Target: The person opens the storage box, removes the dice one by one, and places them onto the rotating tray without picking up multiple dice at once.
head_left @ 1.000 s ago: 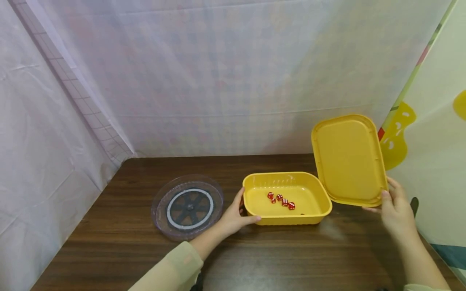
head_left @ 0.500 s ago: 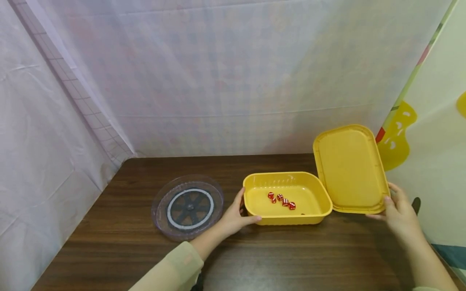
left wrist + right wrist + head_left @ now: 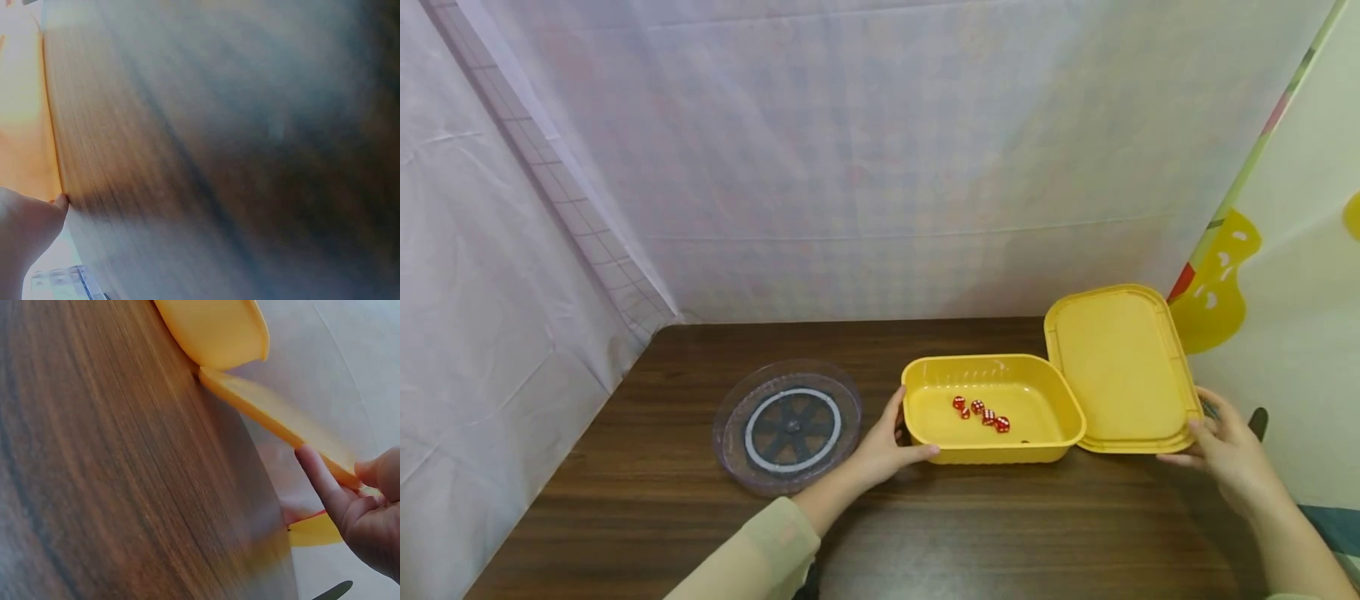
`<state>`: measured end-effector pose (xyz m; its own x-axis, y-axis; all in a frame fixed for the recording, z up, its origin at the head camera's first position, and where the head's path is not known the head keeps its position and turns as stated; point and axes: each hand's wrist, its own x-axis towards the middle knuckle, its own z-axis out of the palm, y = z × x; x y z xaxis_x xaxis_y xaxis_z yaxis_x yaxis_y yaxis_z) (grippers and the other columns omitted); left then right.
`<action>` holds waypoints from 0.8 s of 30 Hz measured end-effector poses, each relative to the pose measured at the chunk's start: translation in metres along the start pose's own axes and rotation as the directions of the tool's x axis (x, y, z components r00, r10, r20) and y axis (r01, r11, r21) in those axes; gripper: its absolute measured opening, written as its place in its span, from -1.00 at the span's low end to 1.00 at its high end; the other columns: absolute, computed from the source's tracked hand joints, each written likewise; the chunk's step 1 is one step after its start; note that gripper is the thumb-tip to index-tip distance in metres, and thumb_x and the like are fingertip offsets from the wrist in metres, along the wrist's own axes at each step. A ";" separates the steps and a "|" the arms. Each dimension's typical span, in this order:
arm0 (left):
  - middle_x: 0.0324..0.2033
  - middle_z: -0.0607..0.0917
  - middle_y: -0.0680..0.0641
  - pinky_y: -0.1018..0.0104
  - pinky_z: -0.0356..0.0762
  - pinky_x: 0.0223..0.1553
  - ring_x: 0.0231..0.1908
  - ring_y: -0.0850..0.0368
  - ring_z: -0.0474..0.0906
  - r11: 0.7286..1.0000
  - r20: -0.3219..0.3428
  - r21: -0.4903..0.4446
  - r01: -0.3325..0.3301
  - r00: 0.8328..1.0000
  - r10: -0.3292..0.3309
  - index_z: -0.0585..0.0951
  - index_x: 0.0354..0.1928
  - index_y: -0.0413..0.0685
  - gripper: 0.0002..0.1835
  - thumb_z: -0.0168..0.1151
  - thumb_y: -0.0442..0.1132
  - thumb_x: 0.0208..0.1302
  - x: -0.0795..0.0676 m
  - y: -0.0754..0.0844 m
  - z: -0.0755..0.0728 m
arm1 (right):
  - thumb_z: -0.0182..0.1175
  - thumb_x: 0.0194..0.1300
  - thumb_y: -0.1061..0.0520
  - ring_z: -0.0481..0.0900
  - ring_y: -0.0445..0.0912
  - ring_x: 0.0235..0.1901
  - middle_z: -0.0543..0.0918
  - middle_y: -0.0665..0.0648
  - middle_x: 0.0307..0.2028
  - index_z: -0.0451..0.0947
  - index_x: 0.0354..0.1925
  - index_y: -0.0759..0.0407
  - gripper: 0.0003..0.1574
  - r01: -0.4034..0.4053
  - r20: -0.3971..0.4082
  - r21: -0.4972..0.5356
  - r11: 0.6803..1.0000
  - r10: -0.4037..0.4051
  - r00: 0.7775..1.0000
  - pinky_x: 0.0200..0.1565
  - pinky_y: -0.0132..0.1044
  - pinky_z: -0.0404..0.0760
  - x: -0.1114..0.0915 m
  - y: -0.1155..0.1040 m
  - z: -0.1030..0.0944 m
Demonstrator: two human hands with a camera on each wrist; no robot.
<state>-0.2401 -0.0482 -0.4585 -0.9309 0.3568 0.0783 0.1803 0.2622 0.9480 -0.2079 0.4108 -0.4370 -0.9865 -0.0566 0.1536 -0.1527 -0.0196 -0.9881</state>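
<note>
A yellow rectangular tub (image 3: 1000, 454) stands on the table, with several red dice (image 3: 988, 417) and a small dark bit on its floor. My left hand (image 3: 883, 446) grips the tub's left end, thumb on the front wall and fingers round the side. To the right, my right hand (image 3: 1228, 446) pinches the right edge of the yellow lid (image 3: 1123, 375). The lid's inner face is up. In the right wrist view the lid (image 3: 275, 412) slants, its low edge at the table beside the tub (image 3: 219, 331), its held edge raised, thumb above and fingers beneath.
Left of the tub lies a round clear dish (image 3: 726, 462) with a grey spoked ring in it. The brown wooden table (image 3: 1000, 533) ends at a white curtain (image 3: 850, 183) behind. A patterned cloth (image 3: 1300, 350) hangs at the right edge.
My right hand has lowered the lid, tipping it from steeply raised to flatter, and has moved slightly down and right. My left hand and the tub have stayed in place.
</note>
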 end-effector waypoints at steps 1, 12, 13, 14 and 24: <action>0.40 0.14 -0.28 -0.02 0.22 0.26 0.34 -0.14 0.16 1.000 0.000 -0.002 -0.003 1.000 0.003 -0.14 0.50 -0.11 0.13 0.45 -0.12 0.10 0.000 0.000 0.000 | -0.25 0.52 0.26 0.68 -0.12 -0.31 0.59 -0.06 -0.23 -0.42 0.50 0.13 -0.20 -0.005 0.003 0.000 1.000 0.005 1.000 -0.35 -0.11 0.67 0.000 0.001 -0.001; 0.41 0.12 -0.28 -0.04 0.20 0.26 0.34 -0.15 0.15 1.000 0.001 -0.018 -0.007 1.000 0.007 -0.15 0.50 -0.12 0.13 0.45 -0.14 0.10 -0.001 0.001 0.001 | -0.30 0.53 0.29 0.58 -0.32 -0.36 0.22 0.80 -0.05 -0.40 0.32 0.68 -0.31 -0.063 -0.016 -0.470 0.880 0.063 0.998 -0.34 -0.09 0.67 -0.003 0.011 -0.009; 0.41 0.12 -0.28 -0.04 0.21 0.26 0.34 -0.16 0.15 1.000 0.000 -0.017 -0.009 1.000 0.009 -0.15 0.50 -0.12 0.13 0.45 -0.15 0.10 -0.001 0.001 0.001 | -0.29 0.52 0.31 0.58 -0.30 -0.38 0.25 0.79 -0.07 -0.37 0.31 0.71 -0.32 -0.052 -0.008 -0.505 0.861 0.056 0.998 -0.36 -0.11 0.67 -0.004 0.011 -0.009; 0.41 0.12 -0.29 -0.04 0.20 0.26 0.34 -0.16 0.15 1.000 0.000 -0.018 -0.008 1.000 0.008 -0.15 0.50 -0.12 0.13 0.45 -0.16 0.10 0.000 0.001 0.001 | -0.27 0.52 0.32 0.59 -0.29 -0.40 0.28 0.78 -0.10 -0.33 0.30 0.73 -0.33 -0.042 0.000 -0.544 0.838 0.050 0.999 -0.37 -0.13 0.68 -0.004 0.011 -0.010; 0.42 0.09 -0.29 -0.05 0.20 0.26 0.35 -0.16 0.13 1.000 0.005 -0.021 -0.009 1.000 0.010 -0.16 0.50 -0.13 0.13 0.45 -0.18 0.10 0.000 0.000 0.000 | -0.04 0.49 -0.05 0.23 0.62 0.02 0.13 0.81 0.11 -0.13 0.29 0.72 -0.09 -0.046 0.027 -0.838 0.544 0.125 0.992 -0.14 0.37 0.39 0.002 0.012 -0.021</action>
<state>-0.2404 -0.0478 -0.4590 -0.9274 0.3641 0.0857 0.1821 0.2395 0.9537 -0.2126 0.4313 -0.4488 -0.9959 -0.0854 0.0294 -0.0873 0.8281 -0.5537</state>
